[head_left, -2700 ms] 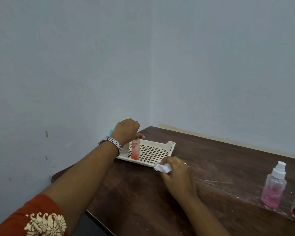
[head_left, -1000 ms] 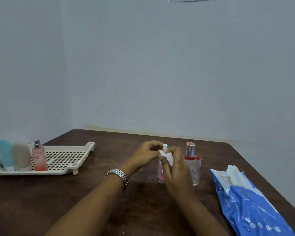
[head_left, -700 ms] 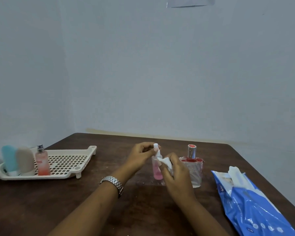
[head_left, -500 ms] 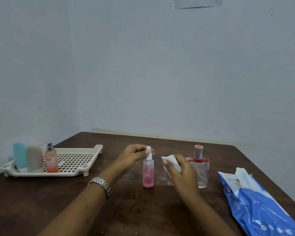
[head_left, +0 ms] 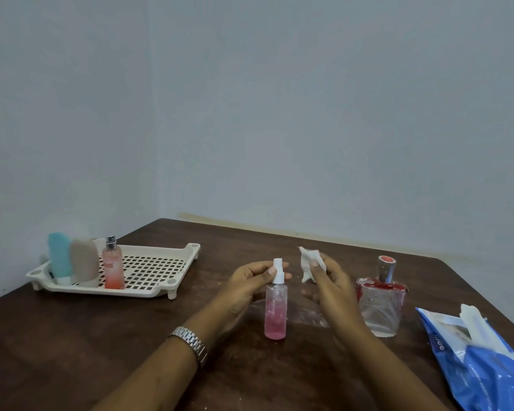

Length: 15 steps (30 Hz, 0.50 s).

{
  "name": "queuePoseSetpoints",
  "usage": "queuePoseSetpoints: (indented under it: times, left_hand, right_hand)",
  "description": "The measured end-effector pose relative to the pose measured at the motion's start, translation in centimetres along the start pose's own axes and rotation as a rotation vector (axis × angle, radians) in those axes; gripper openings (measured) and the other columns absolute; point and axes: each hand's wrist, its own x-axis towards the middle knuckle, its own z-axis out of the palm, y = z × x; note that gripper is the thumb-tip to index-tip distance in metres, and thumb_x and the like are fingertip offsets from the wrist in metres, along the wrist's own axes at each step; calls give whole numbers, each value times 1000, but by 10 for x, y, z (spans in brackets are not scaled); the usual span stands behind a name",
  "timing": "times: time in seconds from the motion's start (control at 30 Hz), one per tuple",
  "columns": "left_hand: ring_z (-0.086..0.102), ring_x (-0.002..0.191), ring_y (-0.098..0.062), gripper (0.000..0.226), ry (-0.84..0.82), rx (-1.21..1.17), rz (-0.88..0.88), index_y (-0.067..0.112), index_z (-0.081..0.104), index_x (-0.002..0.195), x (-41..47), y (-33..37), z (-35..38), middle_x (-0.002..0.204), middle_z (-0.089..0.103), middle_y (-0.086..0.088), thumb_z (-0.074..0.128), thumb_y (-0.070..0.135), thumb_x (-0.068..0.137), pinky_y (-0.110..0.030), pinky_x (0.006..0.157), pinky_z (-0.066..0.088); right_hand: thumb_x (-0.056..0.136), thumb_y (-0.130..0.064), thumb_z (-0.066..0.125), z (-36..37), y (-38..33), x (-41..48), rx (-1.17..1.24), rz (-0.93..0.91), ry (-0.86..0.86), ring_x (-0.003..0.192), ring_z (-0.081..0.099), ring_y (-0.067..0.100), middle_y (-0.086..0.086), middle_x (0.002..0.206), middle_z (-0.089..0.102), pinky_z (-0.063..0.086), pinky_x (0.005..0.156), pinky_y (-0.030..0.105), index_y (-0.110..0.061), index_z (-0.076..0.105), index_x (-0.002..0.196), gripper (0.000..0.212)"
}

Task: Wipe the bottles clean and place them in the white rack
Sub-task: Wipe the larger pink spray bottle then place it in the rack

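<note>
Wiping step: left hand (head_left: pixel 250 281) pinches the cap of the pink spray bottle (head_left: pixel 276 312), upright on the counter (head_left: pixel 72 351). The right hand (head_left: pixel 331 289), fingers curled round a crumpled wipe (head_left: pixel 308 262), hovers just beside it. Next, likely: rub down, then white rack (head_left: pixel 158 292).

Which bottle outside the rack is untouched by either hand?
The square clear bottle with the silver cap, standing beside the right hand, which holds the wipe; the left hand pinches the pink spray bottle.

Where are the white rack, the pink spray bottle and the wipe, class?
white rack (head_left: pixel 143 292): head view, on its front rim.
pink spray bottle (head_left: pixel 276 312): head view, on the middle of its body.
wipe (head_left: pixel 307 262): head view, on its crumpled upper part.
</note>
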Motion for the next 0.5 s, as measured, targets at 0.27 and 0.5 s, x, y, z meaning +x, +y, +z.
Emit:
queuePoseSetpoints:
  times: [0.27, 0.5]
  left_hand:
    - [65, 97, -27, 41, 5, -38, 23, 11, 58, 117, 3, -9, 2, 108, 71, -10, 65, 30, 81, -42, 94, 47]
    - [68, 87, -21, 30, -58, -83, 103, 5, 60, 104, -1, -8, 7, 92, 73, -12, 69, 17, 78, -31, 84, 53]
  right_hand:
    - [89, -41, 45, 10, 4, -10, -220, -297, -225, 115, 48, -13, -23, 124, 55, 41, 88, 7, -25, 58, 124, 40]
    - [83, -28, 60, 1, 6, -11, -105, -268, -164, 106, 61, 1, -10, 112, 68, 51, 84, 19, -19, 65, 117, 35]
